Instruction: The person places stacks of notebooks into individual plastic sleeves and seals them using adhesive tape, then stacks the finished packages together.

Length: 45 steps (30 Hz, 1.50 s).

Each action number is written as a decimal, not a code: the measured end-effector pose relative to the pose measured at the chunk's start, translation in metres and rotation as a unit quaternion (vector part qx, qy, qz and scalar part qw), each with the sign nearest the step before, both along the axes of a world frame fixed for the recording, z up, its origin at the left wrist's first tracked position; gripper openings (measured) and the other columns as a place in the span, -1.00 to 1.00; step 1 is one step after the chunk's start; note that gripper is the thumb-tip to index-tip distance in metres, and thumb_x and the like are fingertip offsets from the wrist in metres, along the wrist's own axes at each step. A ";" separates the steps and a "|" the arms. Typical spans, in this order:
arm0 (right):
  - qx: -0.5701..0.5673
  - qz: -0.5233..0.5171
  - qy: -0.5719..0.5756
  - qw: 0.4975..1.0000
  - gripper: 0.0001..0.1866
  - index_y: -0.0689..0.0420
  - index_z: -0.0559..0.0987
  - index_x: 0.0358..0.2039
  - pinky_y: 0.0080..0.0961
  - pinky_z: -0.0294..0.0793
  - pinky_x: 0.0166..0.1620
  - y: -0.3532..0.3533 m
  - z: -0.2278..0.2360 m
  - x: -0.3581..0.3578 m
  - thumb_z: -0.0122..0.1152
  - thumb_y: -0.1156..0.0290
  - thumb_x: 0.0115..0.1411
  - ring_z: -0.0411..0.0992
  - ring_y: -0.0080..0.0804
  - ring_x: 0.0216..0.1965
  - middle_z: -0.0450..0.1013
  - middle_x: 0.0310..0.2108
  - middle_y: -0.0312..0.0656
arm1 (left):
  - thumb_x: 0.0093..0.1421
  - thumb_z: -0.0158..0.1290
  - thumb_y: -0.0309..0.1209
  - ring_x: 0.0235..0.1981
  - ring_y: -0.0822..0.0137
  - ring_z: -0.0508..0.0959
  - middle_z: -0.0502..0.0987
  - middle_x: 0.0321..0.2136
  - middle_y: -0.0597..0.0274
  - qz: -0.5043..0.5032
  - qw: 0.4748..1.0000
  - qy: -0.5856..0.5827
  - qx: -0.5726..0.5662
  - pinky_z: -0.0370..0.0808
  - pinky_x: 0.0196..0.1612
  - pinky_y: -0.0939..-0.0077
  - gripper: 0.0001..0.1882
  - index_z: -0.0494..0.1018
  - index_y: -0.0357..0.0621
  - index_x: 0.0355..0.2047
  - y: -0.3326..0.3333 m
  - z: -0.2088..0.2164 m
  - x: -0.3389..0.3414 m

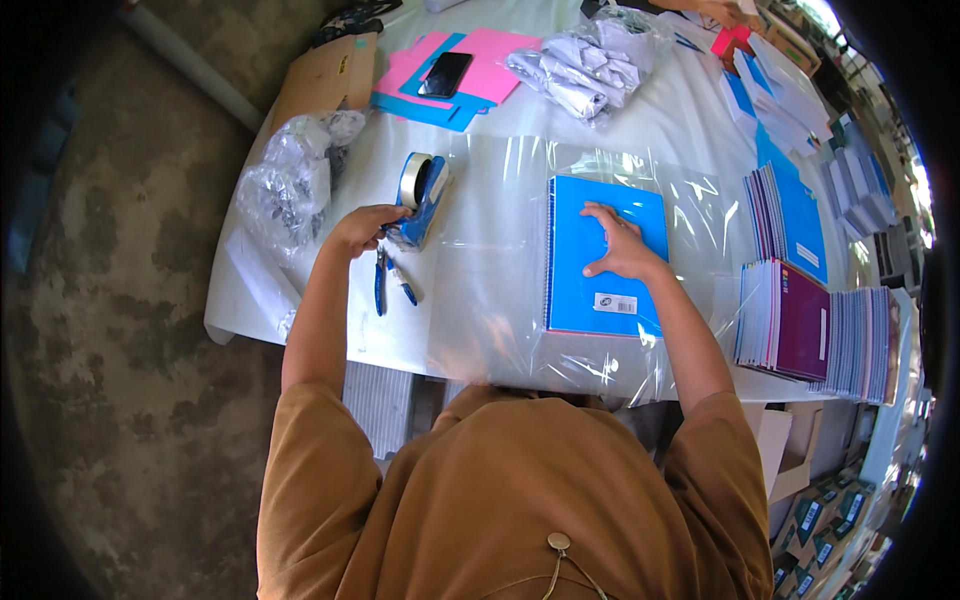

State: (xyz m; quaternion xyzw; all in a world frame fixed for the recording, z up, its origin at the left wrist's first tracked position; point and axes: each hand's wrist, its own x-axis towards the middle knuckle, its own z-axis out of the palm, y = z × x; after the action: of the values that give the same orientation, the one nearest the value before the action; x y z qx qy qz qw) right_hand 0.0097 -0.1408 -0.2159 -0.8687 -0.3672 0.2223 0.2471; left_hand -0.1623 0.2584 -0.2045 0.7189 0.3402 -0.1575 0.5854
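My left hand (pixel 370 228) is gripping the tape dispenser (pixel 427 208), fingers curled closed, while my right hand (pixel 625 248), spread half-open and grasping nothing, is steadying the blue notebook (pixel 600 283) on clear film (pixel 488 260) over the counter (pixel 685 112), a positioning step, I'm judging, calling for both staying flat.

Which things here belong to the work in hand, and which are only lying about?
Seemingly in use:
blue notebook, under the right hand
clear plastic sheet beneath it
tape dispenser, at the left hand

Seemingly lying about:
black phone
pink sheets
crumpled plastic bundles
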 end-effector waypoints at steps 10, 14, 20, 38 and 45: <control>0.041 0.029 -0.012 0.999 -0.05 -0.09 0.26 0.09 -0.34 0.00 0.17 0.000 0.001 0.003 0.51 0.30 -0.42 0.26 -0.22 0.07 0.08 0.22 -0.31 | 0.14 0.03 -0.40 -0.52 0.38 0.52 0.55 -0.52 0.18 0.110 0.931 -0.095 0.335 0.45 -0.46 0.47 -0.84 0.54 -0.23 -0.39 0.020 -0.037 -0.072; 0.058 0.014 -0.018 0.998 0.04 -0.06 0.19 0.16 -0.27 -0.07 0.20 -0.013 -0.009 0.008 0.50 0.17 -0.41 0.10 -0.18 0.22 0.14 0.19 -0.13 | 0.14 0.08 -0.31 -0.67 0.52 0.43 0.51 -0.63 0.26 0.180 0.910 -0.269 0.261 0.37 -0.60 0.64 -0.79 0.55 -0.23 -0.45 -0.065 0.032 0.036; 0.093 0.025 -0.029 0.995 0.15 0.00 0.07 0.22 -0.27 -0.04 0.18 -0.010 -0.005 0.004 0.51 0.13 -0.41 0.17 -0.14 0.18 0.18 0.17 -0.11 | 0.02 0.17 0.00 -0.64 0.43 0.50 0.48 -0.72 0.24 -0.251 0.942 -0.007 0.222 0.42 -0.55 0.55 -0.53 0.52 -0.23 -0.64 -0.237 0.029 0.137; 0.248 -0.252 -0.203 0.913 -0.57 0.16 0.50 -0.09 -0.26 0.23 0.09 -0.235 -0.120 0.037 0.20 0.18 0.09 0.38 -0.13 -0.04 0.47 -0.13 -0.03 | 0.01 -0.02 0.28 -0.21 0.16 0.53 0.53 -0.30 -0.02 0.078 0.931 -0.076 0.348 0.42 -0.18 0.33 -0.18 0.37 -0.33 -0.10 -0.206 -0.060 0.118; 0.185 -0.251 0.206 0.928 -0.41 0.29 0.49 -0.15 -0.40 0.39 -0.08 -0.120 -0.088 0.060 0.10 -0.06 0.13 0.43 -0.39 -0.20 0.48 -0.30 -0.11 | 0.14 -0.24 0.28 0.06 0.04 0.32 0.30 0.04 -0.18 0.062 0.983 -0.106 0.139 0.24 0.10 0.17 -0.13 0.28 -0.36 0.07 -0.259 -0.073 0.123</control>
State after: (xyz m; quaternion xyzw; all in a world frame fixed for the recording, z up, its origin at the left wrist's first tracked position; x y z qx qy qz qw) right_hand 0.0701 -0.2611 -0.3041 -0.8065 -0.1132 0.2551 0.5212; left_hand -0.0393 -0.0004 -0.2772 0.7835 0.3386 0.0054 0.5210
